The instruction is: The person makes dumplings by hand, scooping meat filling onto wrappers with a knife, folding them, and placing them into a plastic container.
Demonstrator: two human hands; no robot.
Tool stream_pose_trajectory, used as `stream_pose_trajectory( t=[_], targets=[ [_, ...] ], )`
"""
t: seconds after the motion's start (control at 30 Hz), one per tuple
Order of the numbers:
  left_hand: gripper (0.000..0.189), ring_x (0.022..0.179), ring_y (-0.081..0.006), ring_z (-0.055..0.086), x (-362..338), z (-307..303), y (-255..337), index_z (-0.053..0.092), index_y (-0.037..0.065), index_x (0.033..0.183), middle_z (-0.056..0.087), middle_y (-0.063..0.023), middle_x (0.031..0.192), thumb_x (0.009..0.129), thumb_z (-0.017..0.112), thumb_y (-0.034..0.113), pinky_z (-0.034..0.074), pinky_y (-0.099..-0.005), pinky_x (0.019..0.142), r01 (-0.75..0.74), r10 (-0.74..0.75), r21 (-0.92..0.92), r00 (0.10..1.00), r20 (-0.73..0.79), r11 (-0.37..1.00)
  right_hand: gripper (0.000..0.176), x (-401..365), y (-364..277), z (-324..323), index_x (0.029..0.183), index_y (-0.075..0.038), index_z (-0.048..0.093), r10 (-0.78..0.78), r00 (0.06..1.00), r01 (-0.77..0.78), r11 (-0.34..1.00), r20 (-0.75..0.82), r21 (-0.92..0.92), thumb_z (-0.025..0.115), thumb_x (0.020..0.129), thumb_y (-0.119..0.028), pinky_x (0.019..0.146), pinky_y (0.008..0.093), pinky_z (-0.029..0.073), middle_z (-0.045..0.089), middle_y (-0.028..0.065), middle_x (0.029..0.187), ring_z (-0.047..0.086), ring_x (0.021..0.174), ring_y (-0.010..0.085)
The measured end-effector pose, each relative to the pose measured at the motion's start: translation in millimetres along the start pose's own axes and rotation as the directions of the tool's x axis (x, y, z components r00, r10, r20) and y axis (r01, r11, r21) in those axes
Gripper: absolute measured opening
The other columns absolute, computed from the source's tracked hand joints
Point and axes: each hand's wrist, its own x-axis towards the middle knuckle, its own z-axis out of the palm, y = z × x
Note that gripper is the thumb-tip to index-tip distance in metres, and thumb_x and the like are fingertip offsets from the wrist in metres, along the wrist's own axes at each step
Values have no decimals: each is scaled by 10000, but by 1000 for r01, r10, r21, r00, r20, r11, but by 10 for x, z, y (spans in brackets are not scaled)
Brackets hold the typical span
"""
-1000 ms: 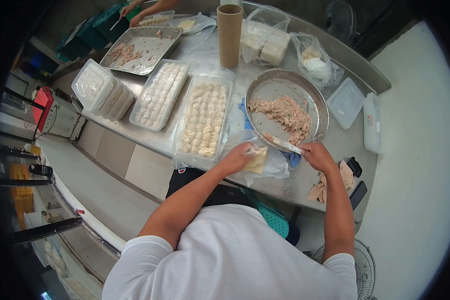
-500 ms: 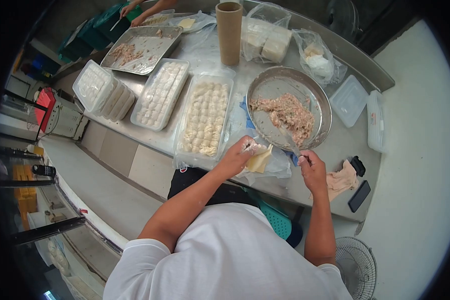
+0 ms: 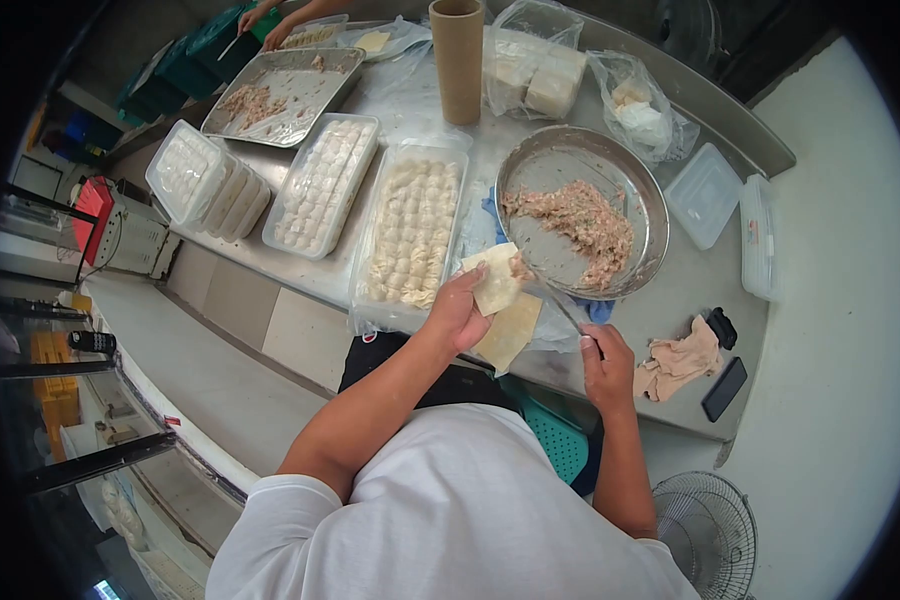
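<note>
Now my left grip [image 3: 461,308] is clamped on a lifted wrapper [image 3: 495,286] above the near edge of the bench [image 3: 682,292]; my right grip [image 3: 598,345], closed around a spatula [image 3: 563,304], has swung from pan [image 3: 666,230] to wrapper, so filling [image 3: 519,266] meets it.

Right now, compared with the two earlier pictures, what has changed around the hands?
The left hand has lifted a wrapper clear of the one below. The right hand has swung the spreading tool from the pan to that wrapper's edge, where some filling now shows. The right hand's hold, the pan and the dumpling tray stayed as they were.
</note>
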Motion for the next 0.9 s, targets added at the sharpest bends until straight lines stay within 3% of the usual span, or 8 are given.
stream_pose_trajectory(
  t=[0.07, 0.13, 0.23, 0.3, 0.47, 0.57, 0.77, 0.9],
  targets=[
    [407, 1162, -328, 579, 23, -14, 31, 471, -20, 1321, 583, -168, 1281, 1032, 392, 256, 403, -489, 1088, 44, -41, -63, 998, 55, 997, 181, 15, -57, 72, 1062, -20, 671, -118, 993, 116, 991, -30, -69, 618, 894, -64, 733, 365, 507, 630, 147, 931, 624, 817, 317],
    [406, 1175, -326, 569, 29, 15, 75, 478, -15, 1312, 585, -168, 1273, 1027, 385, 260, 395, -500, 1094, 86, -72, -122, 991, 116, 989, 186, 15, -14, 106, 1053, -41, 676, -75, 997, 77, 986, 20, -146, 631, 873, -56, 720, 382, 503, 608, 141, 912, 613, 812, 325],
    [388, 1191, -285, 557, 35, -10, 103, 498, 2, 1292, 592, -141, 1260, 1025, 395, 263, 396, -462, 1075, 44, -42, -82, 999, 26, 996, 189, 101, -140, -10, 1026, -75, 678, -63, 994, 86, 950, 84, -300, 643, 843, -48, 702, 416, 497, 576, 134, 885, 601, 801, 338],
    [361, 1186, -288, 567, 60, -88, 114, 491, -1, 1285, 575, -156, 1272, 1039, 389, 244, 436, -459, 1058, -47, 48, 14, 985, -165, 999, 181, 180, -262, -108, 1008, -88, 674, -86, 992, 114, 920, 89, -375, 643, 834, -49, 697, 432, 494, 567, 134, 877, 599, 794, 344],
    [344, 1149, -245, 571, 72, -58, 173, 516, 32, 1273, 590, -113, 1247, 1041, 404, 259, 413, -416, 1016, -97, 97, 2, 985, -145, 995, 130, 654, -57, -62, 947, -76, 671, -53, 998, 14, 746, -39, -665, 582, 855, -95, 701, 459, 517, 597, 152, 912, 633, 828, 357],
    [346, 1133, -218, 570, 56, -4, 155, 533, 44, 1268, 598, -89, 1234, 1036, 422, 276, 393, -391, 1000, -89, 90, 16, 988, -125, 996, 154, 887, 162, 53, 949, -71, 677, 64, 996, 1, 648, 56, -762, 566, 844, -93, 711, 473, 527, 608, 165, 932, 650, 846, 377],
    [341, 1131, -229, 577, 34, -114, 218, 535, 34, 1263, 605, -98, 1223, 1040, 423, 267, 413, -400, 992, -116, 120, 31, 983, -141, 993, 179, 910, -32, -183, 967, -53, 678, 152, 954, 105, 641, 260, -760, 548, 849, -87, 727, 486, 532, 613, 187, 929, 667, 840, 397],
    [344, 1134, -238, 582, 57, -114, 175, 535, 23, 1267, 606, -109, 1235, 1045, 413, 256, 429, -407, 992, -97, 104, 45, 978, -180, 994, 170, 976, 100, -45, 945, -52, 684, 74, 989, 49, 648, 127, -760, 548, 850, -86, 729, 486, 531, 625, 184, 919, 666, 843, 393]
  ],
)
